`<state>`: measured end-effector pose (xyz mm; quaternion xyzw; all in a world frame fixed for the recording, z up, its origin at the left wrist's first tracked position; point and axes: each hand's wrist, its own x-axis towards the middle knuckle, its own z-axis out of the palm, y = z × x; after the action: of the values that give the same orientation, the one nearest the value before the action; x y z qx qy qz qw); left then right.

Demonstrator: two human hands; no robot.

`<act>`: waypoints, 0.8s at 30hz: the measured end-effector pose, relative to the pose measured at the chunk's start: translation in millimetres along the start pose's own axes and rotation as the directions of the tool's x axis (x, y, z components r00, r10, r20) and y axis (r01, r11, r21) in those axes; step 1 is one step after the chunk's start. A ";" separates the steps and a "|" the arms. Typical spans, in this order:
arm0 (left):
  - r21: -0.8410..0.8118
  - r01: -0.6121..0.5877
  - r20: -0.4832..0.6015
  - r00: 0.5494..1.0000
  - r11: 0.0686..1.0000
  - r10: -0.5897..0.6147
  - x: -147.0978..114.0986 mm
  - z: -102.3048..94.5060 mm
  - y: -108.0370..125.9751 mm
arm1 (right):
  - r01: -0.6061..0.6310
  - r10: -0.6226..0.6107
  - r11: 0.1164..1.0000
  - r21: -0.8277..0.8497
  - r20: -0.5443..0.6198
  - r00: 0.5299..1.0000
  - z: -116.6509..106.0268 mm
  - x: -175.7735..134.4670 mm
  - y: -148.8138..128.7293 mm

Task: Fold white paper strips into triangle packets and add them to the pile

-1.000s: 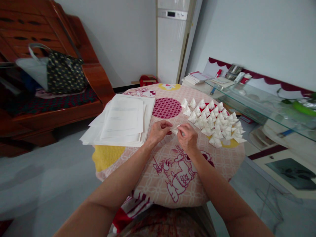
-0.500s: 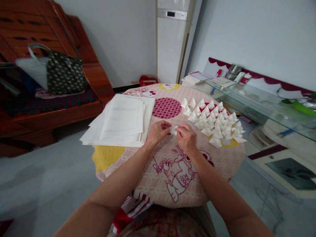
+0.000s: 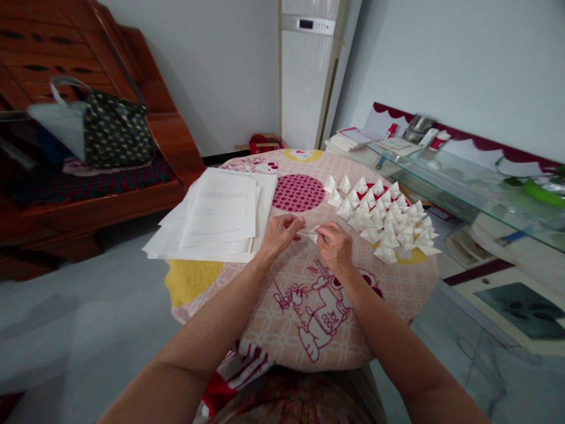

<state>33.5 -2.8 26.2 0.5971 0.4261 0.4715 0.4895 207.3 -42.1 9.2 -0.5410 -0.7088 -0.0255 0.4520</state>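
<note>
I see the left hand [image 3: 279, 237] and right hand [image 3: 337, 242] pinching a paper piece [image 3: 311, 232] between them; bare tablecloth [image 3: 278, 338] spans to the near edge, folded papers [image 3: 376, 219] crowd the right; the bag's [image 3: 117, 132] contents are hidden.

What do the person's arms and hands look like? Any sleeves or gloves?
The left arm and right arm are bare as far as they show: no sleeves, watch or bracelet visible. The left hand and right hand wear no gloves. Rings are too small to tell.

Both forearms [image 3: 216, 327] are bare, above a mottled reddish-brown garment [image 3: 291, 399].
</note>
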 end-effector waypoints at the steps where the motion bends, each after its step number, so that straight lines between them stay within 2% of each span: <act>1: 0.002 -0.015 0.001 1.000 1.000 0.015 -0.1 -0.6 0.5 | 0.001 -0.001 1.000 0.000 0.003 1.000 -0.4 0.2 0.2; 5: 0.056 -0.049 0.062 0.997 0.997 0.045 0.9 1.1 -2.7 | -0.003 0.003 1.000 0.012 0.016 1.000 -0.2 0.3 0.0; 10: 0.051 -0.079 0.192 0.979 0.996 0.067 2.9 5.7 -10.4 | 0.007 -0.011 0.990 0.141 0.033 0.999 -1.2 1.6 1.2; 13: 0.028 -0.060 0.185 0.981 0.998 0.053 3.6 5.3 -12.5 | -0.012 0.000 0.970 0.244 0.051 0.999 -3.7 3.1 3.1; 19: -0.013 -0.072 0.140 0.987 0.997 0.074 3.1 3.6 -11.0 | -0.194 0.172 0.909 0.369 0.093 0.981 -3.7 3.6 6.4; 24: -0.026 -0.071 0.134 0.988 0.997 0.074 2.7 4.3 -9.9 | -0.368 0.346 0.851 0.376 0.126 0.930 -5.2 4.7 5.4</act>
<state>37.8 0.7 16.6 0.6376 0.3649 0.4519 0.5061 214.7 -39.2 13.0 -0.5619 -0.5982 0.2160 0.5289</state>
